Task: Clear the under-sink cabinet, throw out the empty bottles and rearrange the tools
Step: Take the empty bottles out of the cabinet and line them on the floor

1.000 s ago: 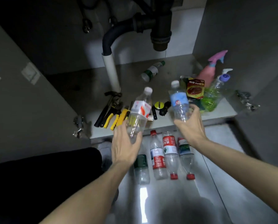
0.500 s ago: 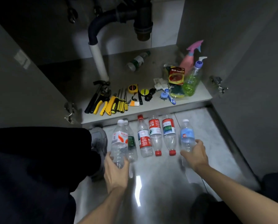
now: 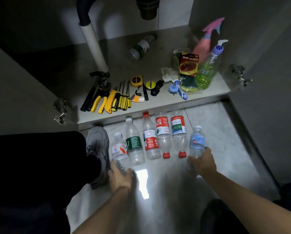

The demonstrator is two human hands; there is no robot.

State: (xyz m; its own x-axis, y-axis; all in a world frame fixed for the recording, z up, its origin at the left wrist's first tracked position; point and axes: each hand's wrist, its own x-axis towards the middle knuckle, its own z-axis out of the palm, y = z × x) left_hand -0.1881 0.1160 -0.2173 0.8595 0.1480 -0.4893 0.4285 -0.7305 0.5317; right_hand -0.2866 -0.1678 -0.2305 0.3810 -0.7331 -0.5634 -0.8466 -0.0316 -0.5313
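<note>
Several empty plastic bottles lie in a row on the tiled floor (image 3: 217, 132) before the cabinet. My left hand (image 3: 120, 177) grips the base of an orange-and-white-labelled bottle (image 3: 118, 149) at the row's left end. My right hand (image 3: 203, 163) holds a blue-labelled bottle (image 3: 197, 142) at the right end. Between them lie a green-labelled bottle (image 3: 134, 146) and three red-labelled ones (image 3: 161, 130). One more green-labelled bottle (image 3: 142, 46) lies far back in the cabinet. Yellow-and-black hand tools (image 3: 111, 97), a tape measure (image 3: 136, 80) and hex keys (image 3: 138, 99) sit near the shelf's front edge.
A white drain pipe (image 3: 94, 44) rises at the cabinet's back left. A pink spray bottle (image 3: 204, 44), a green-liquid spray bottle (image 3: 207, 71), a red packet (image 3: 188, 64), sponges and a blue brush (image 3: 178, 89) crowd the right corner. My grey shoe (image 3: 96, 144) rests left of the bottles. Open doors flank both sides.
Both hands brought their bottles out of the cabinet and down to the ends of the floor row. The view tilted downward and closer to the floor.
</note>
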